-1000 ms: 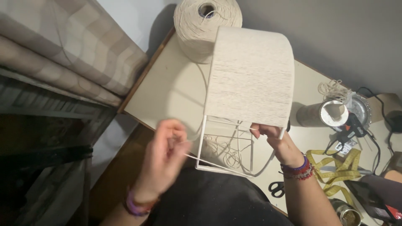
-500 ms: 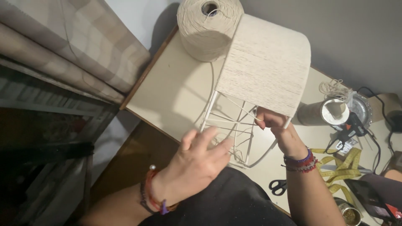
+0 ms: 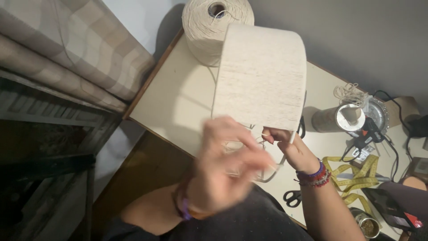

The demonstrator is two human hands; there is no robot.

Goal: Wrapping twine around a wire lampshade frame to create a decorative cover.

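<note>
Standing against a grey wall (image 3: 356,35), the cream table (image 3: 178,98) is cluttered.

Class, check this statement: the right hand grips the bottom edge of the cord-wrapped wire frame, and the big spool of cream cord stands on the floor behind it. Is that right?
Not quite. The head view shows the spool of cream cord standing on the table, at its far corner, not on the floor. The rest holds: the right hand grips the bottom edge of the cord-wrapped wire frame.

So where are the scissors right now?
Head view, lower right: the scissors lie on the table, just below the right hand and left of the yellow tape measure.
</note>
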